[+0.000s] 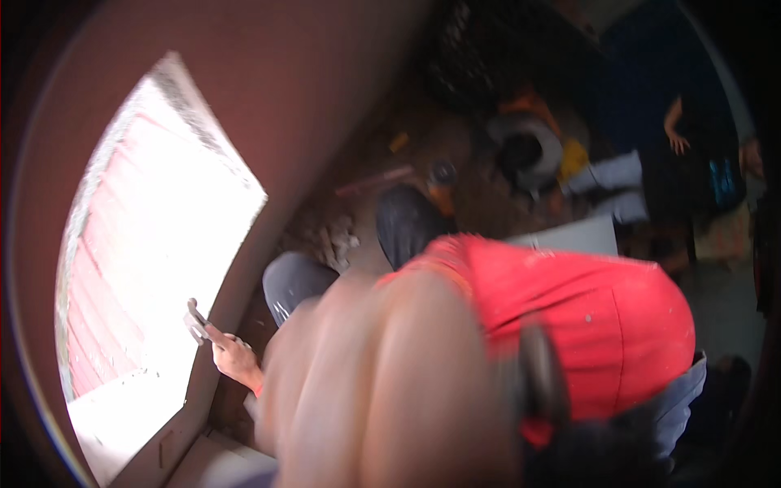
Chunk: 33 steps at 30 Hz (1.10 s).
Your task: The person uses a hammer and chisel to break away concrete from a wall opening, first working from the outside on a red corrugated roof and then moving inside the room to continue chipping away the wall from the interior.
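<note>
At the lower left, my left hand is closed around a claw hammer, its dark metal head held beside the bright window opening. The forearm behind that hand is mostly covered. A large, motion-smeared patch of bare skin fills the lower middle, very near the camera; it looks like my right hand, with its fingers too blurred to read. Just beyond it, a co-worker in a red shirt bends over, head and arms hidden. A dark blurred object shows against the shirt; its kind is unclear.
A reddish-brown wall surrounds the opening, which has a pale sill. Dark-clothed knees are close to the wall. Rubble lies on the floor. Farther back are a round pale container and another person's hand.
</note>
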{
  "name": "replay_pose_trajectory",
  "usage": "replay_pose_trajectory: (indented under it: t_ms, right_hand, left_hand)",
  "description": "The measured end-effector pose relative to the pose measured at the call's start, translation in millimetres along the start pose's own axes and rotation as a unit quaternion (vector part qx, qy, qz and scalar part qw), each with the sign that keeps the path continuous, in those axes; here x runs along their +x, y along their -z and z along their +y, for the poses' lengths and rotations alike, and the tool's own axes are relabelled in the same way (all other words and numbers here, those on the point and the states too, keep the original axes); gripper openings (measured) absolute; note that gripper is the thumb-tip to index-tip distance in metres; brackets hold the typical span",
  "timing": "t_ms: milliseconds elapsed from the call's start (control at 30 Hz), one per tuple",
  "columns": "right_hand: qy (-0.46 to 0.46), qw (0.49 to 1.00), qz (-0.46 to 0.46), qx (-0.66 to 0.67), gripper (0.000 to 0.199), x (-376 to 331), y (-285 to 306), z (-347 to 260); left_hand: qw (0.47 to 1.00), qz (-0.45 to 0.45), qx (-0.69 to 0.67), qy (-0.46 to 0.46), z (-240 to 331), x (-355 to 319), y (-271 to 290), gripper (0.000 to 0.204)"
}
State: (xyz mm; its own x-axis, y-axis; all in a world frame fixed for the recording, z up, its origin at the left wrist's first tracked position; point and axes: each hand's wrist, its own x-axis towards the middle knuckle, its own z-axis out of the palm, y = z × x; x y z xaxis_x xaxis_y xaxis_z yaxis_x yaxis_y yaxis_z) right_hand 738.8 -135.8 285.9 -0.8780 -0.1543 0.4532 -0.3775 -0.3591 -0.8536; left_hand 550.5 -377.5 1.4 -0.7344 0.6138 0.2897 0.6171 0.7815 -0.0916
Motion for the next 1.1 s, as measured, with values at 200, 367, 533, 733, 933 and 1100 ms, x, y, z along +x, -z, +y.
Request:
replay_pose_trajectory:
  t_ms: [200, 367, 533, 733, 933, 1100]
  right_hand:
    - [-0.024, 0.992, -0.093, 0.086, 0.019, 2, 24, -15]
    - [-0.141, 0.977, -0.102, 0.124, 0.021, -8, 70, -25]
    - [-0.390, 0.755, -0.048, -0.525, 0.026, -40, 134, 21]
    - [-0.190, 0.812, -0.079, -0.546, 0.027, -66, 146, 57]
    - [0.178, 0.770, -0.282, -0.544, 0.042, 23, 113, 56]
    - [0.240, 0.675, -0.252, -0.651, 0.013, 107, 106, 40]
  left_hand:
    - [0.721, -0.042, -0.529, 0.446, 25, 11, 15, 0.058]
    - [0.828, -0.086, -0.381, 0.402, 35, 30, 59, 0.082]
    - [0.816, -0.124, -0.355, 0.440, 15, 35, 58, 0.093]
    - [0.836, -0.096, -0.319, 0.435, 54, 38, 71, 0.091]
    - [0.778, -0.126, -0.407, 0.462, 40, 39, 54, 0.087]
    - [0.784, -0.127, -0.384, 0.471, 44, 31, 64, 0.086]
